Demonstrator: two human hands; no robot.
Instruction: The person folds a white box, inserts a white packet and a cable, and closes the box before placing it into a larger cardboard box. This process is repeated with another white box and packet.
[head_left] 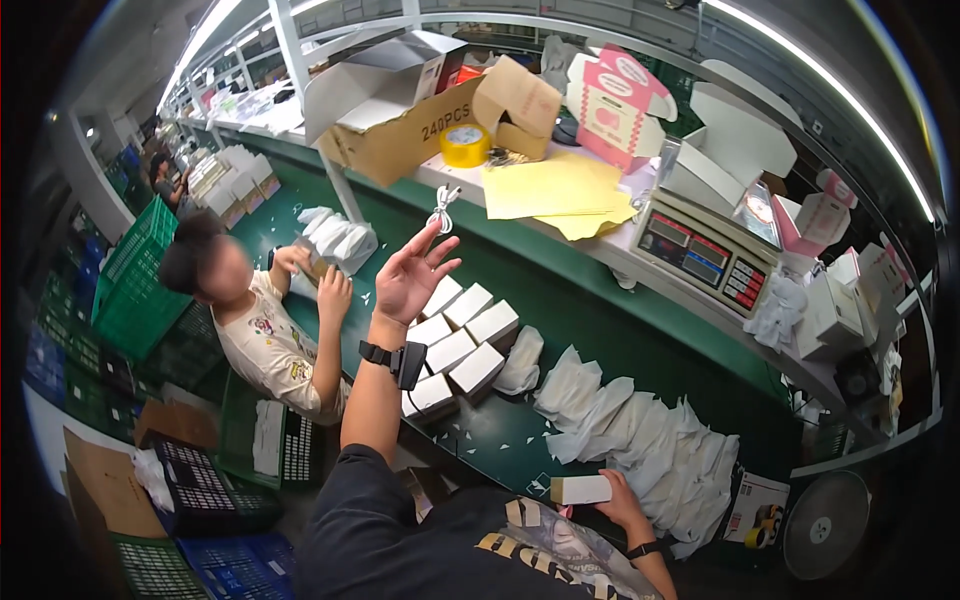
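Note:
My left hand is raised over the green bench, palm up, fingers spread and holding nothing firmly. Just beyond its fingertips is a bundled white cable; whether it touches them I cannot tell. Low over the near side of the bench, my right hand grips a small white box with a brownish end. Several white boxes stand in rows below my left hand. A long row of items in thin white bags lies beside my right hand, with one more bagged item next to the boxes.
A co-worker handles something at the bench on the left. Above the bench, a shelf holds cartons, a yellow tape roll, yellow sheets and a scale. Crates stand left; a round fan is at right.

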